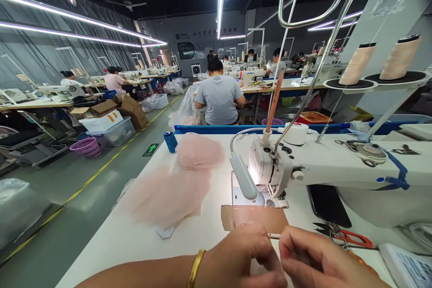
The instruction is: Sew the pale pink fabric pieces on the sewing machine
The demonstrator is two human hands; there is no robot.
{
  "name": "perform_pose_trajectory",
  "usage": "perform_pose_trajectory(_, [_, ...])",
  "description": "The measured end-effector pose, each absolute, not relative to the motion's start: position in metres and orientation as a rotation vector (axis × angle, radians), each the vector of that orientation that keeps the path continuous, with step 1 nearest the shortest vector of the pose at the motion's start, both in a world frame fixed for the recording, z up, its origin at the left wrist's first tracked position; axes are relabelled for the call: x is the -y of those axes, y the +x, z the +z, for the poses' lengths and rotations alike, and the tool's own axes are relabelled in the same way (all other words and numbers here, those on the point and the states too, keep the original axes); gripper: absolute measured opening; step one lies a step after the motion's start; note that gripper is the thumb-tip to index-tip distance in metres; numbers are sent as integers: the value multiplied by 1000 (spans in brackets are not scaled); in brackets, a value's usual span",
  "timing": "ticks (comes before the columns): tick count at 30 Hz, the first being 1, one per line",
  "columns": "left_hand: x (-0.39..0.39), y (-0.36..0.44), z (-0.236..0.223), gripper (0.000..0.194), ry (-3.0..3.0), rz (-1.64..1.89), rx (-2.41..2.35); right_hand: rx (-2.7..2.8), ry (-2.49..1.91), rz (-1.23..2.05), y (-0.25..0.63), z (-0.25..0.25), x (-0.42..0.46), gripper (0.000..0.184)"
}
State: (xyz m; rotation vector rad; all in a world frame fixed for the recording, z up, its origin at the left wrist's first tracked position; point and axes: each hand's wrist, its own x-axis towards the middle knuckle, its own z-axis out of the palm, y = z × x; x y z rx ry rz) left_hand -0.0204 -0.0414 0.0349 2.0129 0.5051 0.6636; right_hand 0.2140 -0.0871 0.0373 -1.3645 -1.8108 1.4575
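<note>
My left hand (pixel 248 252), a gold bangle at its wrist, is close to my right hand (pixel 313 254) at the table's front edge. Both have curled, pinched fingers; whatever lies between the fingertips is hidden or too thin to make out. Just beyond them is a sewing machine (pixel 270 162), its lamp (pixel 245 175) lit above the needle plate. A brown piece of tape or sheet (pixel 276 218) covers the bed in front of the plate. Sheer pink fabric pieces (pixel 168 193) lie spread to the left, with a further pink pile (pixel 199 150) behind them.
A blue thread spool (pixel 170 142) stands at the table's far left corner. Right of my hands are a black phone (pixel 329 204), orange-handled thread snips (pixel 354 237) and a white box (pixel 408 261). Thread cones (pixel 357 64) stand at upper right. A co-worker (pixel 218 94) sits ahead, back turned.
</note>
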Motion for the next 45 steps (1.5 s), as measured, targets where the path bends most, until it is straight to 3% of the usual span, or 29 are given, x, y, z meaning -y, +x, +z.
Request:
perform_pose_trajectory(3, [23, -9, 12, 34, 2142, 539, -871, 1981, -1555, 1110, 205, 22, 57, 24])
perform_pose_trajectory(7, [-4, -5, -12, 29, 2483, 499, -1181, 2032, -1664, 798, 189, -7, 20, 24])
perform_pose_trajectory(11, [-12, -12, -16, 15, 2832, 779, -926, 2048, -1659, 619, 185, -16, 9, 19])
perform_pose_trajectory(13, [-11, -16, -19, 20, 2938, 863, -768, 2064, -1646, 551, 188, -15, 12, 19])
perform_pose_trajectory(18, [-7, -18, -23, 18, 2906, 847, -759, 2147, -1566, 309, 201, -18, 30, 23])
perform_pose_trajectory(22, [-4, -16, -18, 17, 2951, 813, -822, 2293, -1186, -72, 206, -23, 38, 32])
perform_pose_trajectory(32, [4, -9, -14, 8, 2986, 833, -993, 2324, -1239, -112, 218, -42, 25, 39])
perform_pose_trajectory(45, [0, -5, -15, 10, 2908, 723, -1050, 2299, -1245, -61, 223, -40, 22, 33])
